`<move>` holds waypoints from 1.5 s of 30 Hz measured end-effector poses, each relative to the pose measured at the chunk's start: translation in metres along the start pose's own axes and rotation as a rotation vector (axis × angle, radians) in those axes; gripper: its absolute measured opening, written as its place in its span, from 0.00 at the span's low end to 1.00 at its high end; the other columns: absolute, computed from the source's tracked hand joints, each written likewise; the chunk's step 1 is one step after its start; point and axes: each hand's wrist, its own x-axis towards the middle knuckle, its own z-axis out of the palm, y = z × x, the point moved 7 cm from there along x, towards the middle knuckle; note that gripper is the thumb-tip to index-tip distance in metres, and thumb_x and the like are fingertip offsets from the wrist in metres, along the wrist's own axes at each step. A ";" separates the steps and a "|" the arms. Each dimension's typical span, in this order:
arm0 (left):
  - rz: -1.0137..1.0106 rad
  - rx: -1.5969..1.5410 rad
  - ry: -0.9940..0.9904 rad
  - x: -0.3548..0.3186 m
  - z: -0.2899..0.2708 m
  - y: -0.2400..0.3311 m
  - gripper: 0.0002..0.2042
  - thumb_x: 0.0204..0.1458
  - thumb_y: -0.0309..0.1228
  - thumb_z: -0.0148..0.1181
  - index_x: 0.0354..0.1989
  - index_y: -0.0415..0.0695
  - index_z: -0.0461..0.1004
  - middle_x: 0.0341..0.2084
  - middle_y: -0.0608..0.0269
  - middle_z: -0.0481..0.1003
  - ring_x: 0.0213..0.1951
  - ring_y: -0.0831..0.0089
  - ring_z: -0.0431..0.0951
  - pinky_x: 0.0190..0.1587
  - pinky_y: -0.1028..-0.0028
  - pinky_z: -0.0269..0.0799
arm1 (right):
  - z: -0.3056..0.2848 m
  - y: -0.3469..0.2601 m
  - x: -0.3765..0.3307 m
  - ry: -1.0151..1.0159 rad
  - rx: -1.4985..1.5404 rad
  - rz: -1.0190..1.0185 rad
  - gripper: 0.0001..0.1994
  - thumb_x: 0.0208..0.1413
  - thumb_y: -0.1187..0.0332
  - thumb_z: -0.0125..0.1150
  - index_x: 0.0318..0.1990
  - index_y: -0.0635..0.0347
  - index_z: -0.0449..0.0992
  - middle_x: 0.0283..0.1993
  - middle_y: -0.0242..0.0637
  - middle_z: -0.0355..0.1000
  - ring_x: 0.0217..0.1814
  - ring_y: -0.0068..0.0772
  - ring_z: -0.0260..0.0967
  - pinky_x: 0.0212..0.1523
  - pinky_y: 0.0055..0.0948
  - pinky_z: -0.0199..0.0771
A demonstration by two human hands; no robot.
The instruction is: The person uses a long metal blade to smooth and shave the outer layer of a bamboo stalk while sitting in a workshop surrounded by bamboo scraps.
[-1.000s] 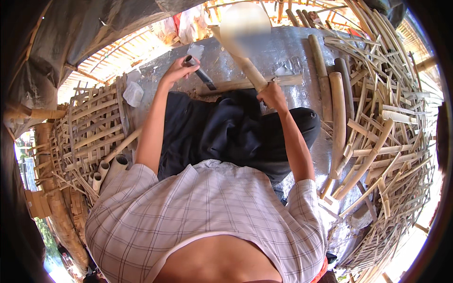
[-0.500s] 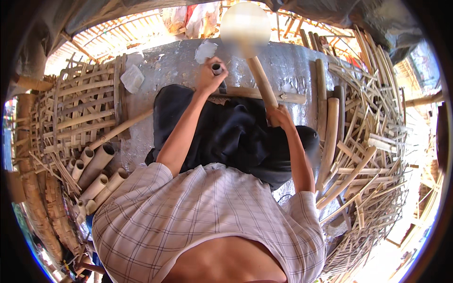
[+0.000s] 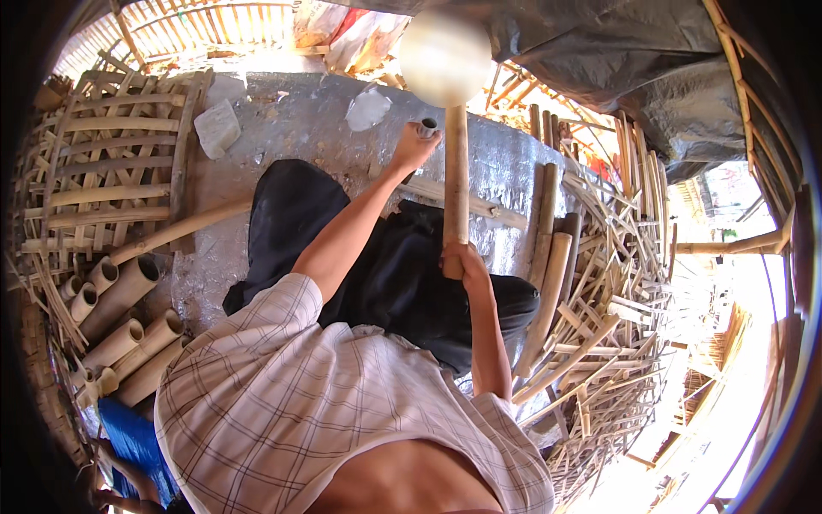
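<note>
My left hand (image 3: 414, 151) is closed around an upright hollow-ended metal tool (image 3: 427, 128), whose dark round opening shows above the fist. A bamboo pole (image 3: 479, 206) lies across in front of my lap, just below that hand; whether the tool touches it I cannot tell. My right hand (image 3: 466, 259) grips the near end of a thick wooden stick (image 3: 456, 171) pointing away from me. A pale round blur hides the stick's far end. Beyond my left hand rests a flat whitish stone-like piece (image 3: 368, 110).
I sit on a grey sheet (image 3: 210, 291) in dark trousers. Woven bamboo panels (image 3: 116, 163) and cut bamboo tubes (image 3: 128, 287) are at my left, with a pale block (image 3: 217, 129). At my right stand bamboo poles (image 3: 548, 274) beside a heap of split bamboo strips (image 3: 608, 343).
The view has turned, so the surroundings sit further left. The stick, slanted before, now points nearly straight away from me. Both hands keep their holds.
</note>
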 end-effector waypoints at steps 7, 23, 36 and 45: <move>0.059 0.001 0.008 0.009 0.006 -0.004 0.15 0.53 0.27 0.62 0.17 0.39 0.67 0.11 0.68 0.67 0.17 0.82 0.62 0.19 0.68 0.57 | 0.009 -0.141 -0.074 0.301 -0.064 -0.280 0.17 0.37 0.76 0.67 0.38 0.70 0.74 0.24 0.42 0.73 0.21 0.36 0.74 0.21 0.34 0.74; 0.097 0.041 -0.084 -0.038 0.003 -0.019 0.12 0.50 0.25 0.65 0.18 0.40 0.71 0.14 0.70 0.71 0.20 0.83 0.69 0.23 0.71 0.63 | 0.049 -0.190 -0.137 0.268 -0.872 -0.428 0.26 0.38 0.70 0.71 0.48 0.72 0.75 0.30 0.47 0.77 0.28 0.40 0.79 0.28 0.35 0.77; 0.102 -0.081 -0.119 -0.042 0.009 -0.001 0.13 0.52 0.26 0.64 0.17 0.39 0.70 0.13 0.70 0.71 0.20 0.85 0.68 0.22 0.71 0.63 | 0.053 -0.163 -0.135 0.493 -1.041 -0.708 0.18 0.39 0.73 0.71 0.41 0.69 0.78 0.32 0.44 0.79 0.32 0.34 0.78 0.34 0.35 0.78; 0.125 0.092 -0.163 -0.026 0.002 -0.008 0.14 0.51 0.27 0.63 0.16 0.39 0.70 0.13 0.67 0.73 0.19 0.83 0.69 0.22 0.69 0.63 | 0.070 -0.276 -0.202 0.472 -0.702 -0.708 0.15 0.38 0.75 0.69 0.37 0.69 0.76 0.25 0.38 0.75 0.24 0.24 0.73 0.25 0.30 0.73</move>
